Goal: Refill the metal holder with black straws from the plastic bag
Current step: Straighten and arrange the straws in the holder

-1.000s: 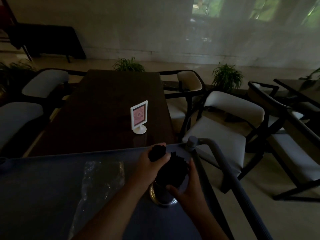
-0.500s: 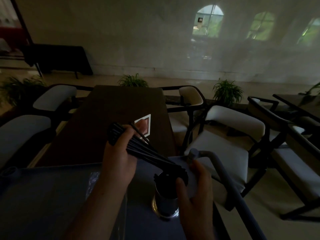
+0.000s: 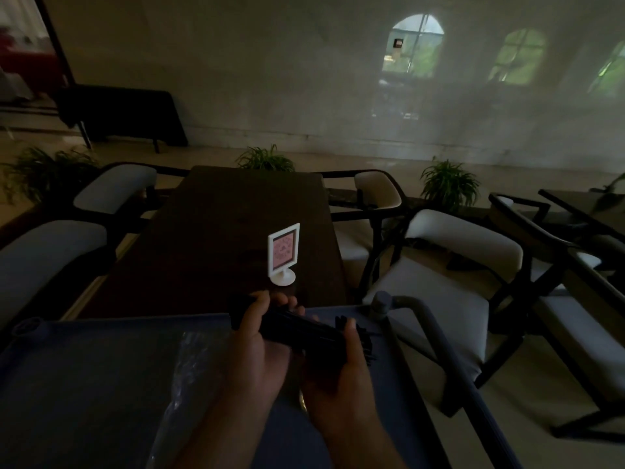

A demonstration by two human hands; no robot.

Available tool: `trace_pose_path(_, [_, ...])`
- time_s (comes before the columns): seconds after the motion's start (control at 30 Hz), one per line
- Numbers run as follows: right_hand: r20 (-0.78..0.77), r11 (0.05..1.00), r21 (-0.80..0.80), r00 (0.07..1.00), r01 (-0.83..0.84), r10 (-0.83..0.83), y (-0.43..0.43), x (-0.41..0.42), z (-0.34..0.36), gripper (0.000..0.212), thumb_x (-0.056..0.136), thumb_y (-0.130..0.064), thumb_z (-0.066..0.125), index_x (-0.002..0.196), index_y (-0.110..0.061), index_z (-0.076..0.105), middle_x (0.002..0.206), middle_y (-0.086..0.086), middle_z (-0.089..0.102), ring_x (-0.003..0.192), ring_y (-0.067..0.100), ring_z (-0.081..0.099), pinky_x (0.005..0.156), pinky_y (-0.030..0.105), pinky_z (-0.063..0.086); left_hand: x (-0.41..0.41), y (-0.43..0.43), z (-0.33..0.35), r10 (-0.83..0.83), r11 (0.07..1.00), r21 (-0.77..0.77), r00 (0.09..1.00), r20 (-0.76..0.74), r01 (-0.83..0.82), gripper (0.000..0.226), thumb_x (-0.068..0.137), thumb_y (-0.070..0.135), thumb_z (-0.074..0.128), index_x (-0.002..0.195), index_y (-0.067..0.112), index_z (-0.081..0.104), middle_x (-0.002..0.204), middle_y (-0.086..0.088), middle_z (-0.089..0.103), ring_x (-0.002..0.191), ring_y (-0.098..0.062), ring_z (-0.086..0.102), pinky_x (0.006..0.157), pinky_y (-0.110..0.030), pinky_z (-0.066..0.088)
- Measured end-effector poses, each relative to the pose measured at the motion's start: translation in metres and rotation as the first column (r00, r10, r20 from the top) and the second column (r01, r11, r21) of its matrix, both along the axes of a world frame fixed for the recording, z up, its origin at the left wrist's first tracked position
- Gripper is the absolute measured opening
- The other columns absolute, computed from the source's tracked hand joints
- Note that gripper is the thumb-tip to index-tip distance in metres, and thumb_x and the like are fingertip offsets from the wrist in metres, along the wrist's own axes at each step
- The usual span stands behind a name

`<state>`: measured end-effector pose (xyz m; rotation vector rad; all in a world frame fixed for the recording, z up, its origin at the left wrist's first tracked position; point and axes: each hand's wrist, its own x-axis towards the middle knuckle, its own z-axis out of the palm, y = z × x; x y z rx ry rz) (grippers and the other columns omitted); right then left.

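Left hand (image 3: 252, 336): fingers and thumb curled tight round the left end of a bundle of thin black straws (image 3: 297, 328).
Right hand (image 3: 338, 370): wrapped round the right end of the same bundle, thumb laid over the top; straw tips fan out past it.
Straw position: held nearly level, sloping down to the right, above the far right corner of the flat blue cart top (image 3: 84, 367).
Round shiny metal holder (image 3: 302, 402): almost wholly hidden under both hands; only a sliver of bright rim shows between the wrists.
Crinkled clear plastic bag (image 3: 189, 377): flat on the cart top, just left of the left forearm.
Grey tubular cart handle (image 3: 426, 319): just right of the right hand.
Small white-framed table sign (image 3: 283, 253): upright on the long dark wooden table (image 3: 220, 231) beyond the cart.
Surroundings: pale padded chairs (image 3: 463, 238) on both sides of the table, potted green plants (image 3: 265, 159) farther back, dim light.
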<state>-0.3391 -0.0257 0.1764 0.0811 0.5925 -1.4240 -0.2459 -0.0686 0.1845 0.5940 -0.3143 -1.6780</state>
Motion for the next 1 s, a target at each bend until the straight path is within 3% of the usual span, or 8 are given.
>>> trace_pose_path(0.1, [0.014,0.994,0.047,0.995,0.096,-0.096,-0.010,-0.005,0.003,0.031,0.086,-0.030,0.060,0.102,-0.004,0.065,0.087,0.013,0.071,0.083,0.026,0.069,0.073,0.039,0.058,0.000,0.006,-0.007,-0.017,1.000,0.017,1.000,-0.012,0.018,0.007,0.084,0.017,0.058,0.088,0.013,0.061,0.086,-0.007,0.066,0.103,-0.029,0.060,0.093,-0.047,0.047])
trace_pose_path(0.23, [0.045,0.986,0.103,0.990,0.132,-0.137,-0.020,-0.010,-0.004,0.016,0.092,-0.021,0.054,0.085,-0.009,0.061,0.069,0.007,0.066,0.077,0.021,0.061,0.078,0.037,0.049,-0.004,0.020,-0.015,-0.017,0.997,0.071,1.000,-0.026,0.019,0.022,0.091,0.011,0.050,0.077,0.012,0.068,0.084,-0.010,0.072,0.088,-0.025,0.071,0.079,-0.041,0.051])
trace_pose_path(0.37, [0.087,0.985,0.073,0.983,0.158,-0.164,-0.018,-0.009,-0.016,0.013,0.082,-0.017,0.057,0.072,-0.009,0.053,0.060,0.006,0.056,0.066,0.019,0.054,0.076,0.036,0.047,0.005,0.028,-0.027,-0.072,0.993,0.089,0.996,-0.043,0.076,0.020,0.084,0.014,0.056,0.094,0.002,0.067,0.095,-0.015,0.071,0.086,-0.024,0.074,0.071,-0.037,0.061])
trace_pose_path(0.53, [-0.032,0.980,0.002,0.980,0.197,-0.196,-0.019,-0.019,-0.007,0.022,0.081,-0.020,0.058,0.062,-0.014,0.048,0.057,0.004,0.049,0.058,0.019,0.052,0.073,0.035,0.046,-0.004,0.044,-0.023,-0.103,0.989,0.093,0.990,-0.093,0.111,0.040,0.091,0.014,0.047,0.067,0.007,0.079,0.085,-0.013,0.077,0.079,-0.023,0.076,0.088,-0.039,0.050])
trace_pose_path(0.63, [-0.130,0.961,-0.087,0.954,0.262,-0.272,-0.024,-0.029,0.001,0.016,0.080,-0.019,0.061,0.070,-0.015,0.049,0.062,0.003,0.048,0.062,0.019,0.052,0.068,0.036,0.049,-0.008,0.045,-0.015,-0.107,0.990,0.082,0.991,-0.081,0.114,0.037,0.089,0.013,0.049,0.068,0.009,0.079,0.086,-0.013,0.077,0.079,-0.024,0.076,0.087,-0.040,0.050])
trace_pose_path(0.73, [-0.251,0.916,-0.223,0.888,0.334,-0.385,-0.028,-0.042,0.023,0.010,0.084,-0.013,0.060,0.081,-0.016,0.052,0.063,0.000,0.049,0.057,0.014,0.052,0.065,0.034,0.050,-0.004,0.039,-0.007,-0.065,0.997,0.045,0.998,0.022,0.064,0.018,0.077,0.008,0.058,0.072,0.011,0.075,0.086,-0.013,0.076,0.078,-0.022,0.075,0.071,-0.036,0.060])
trace_pose_path(0.83, [-0.445,0.892,-0.365,0.792,0.266,-0.419,-0.027,-0.047,0.053,0.010,0.092,-0.013,0.056,0.083,-0.016,0.055,0.063,0.000,0.052,0.058,0.013,0.053,0.066,0.035,0.050,-0.004,0.030,-0.003,-0.086,0.994,0.078,0.977,0.194,0.072,0.011,0.080,0.008,0.059,0.081,0.005,0.069,0.083,-0.016,0.072,0.076,-0.024,0.071,0.060,-0.034,0.059])
trace_pose_path(1.0, [-0.698,0.858,-0.513,0.562,0.040,-0.444,-0.015,-0.024,0.083,0.010,0.090,-0.008,0.059,0.084,-0.016,0.058,0.064,0.002,0.056,0.060,0.017,0.056,0.065,0.035,0.052,-0.016,0.023,0.005,-0.212,0.935,0.320,0.965,0.156,0.153,0.026,0.092,0.028,0.056,0.087,0.004,0.065,0.075,-0.016,0.070,0.068,-0.028,0.065,0.041,-0.028,0.054])
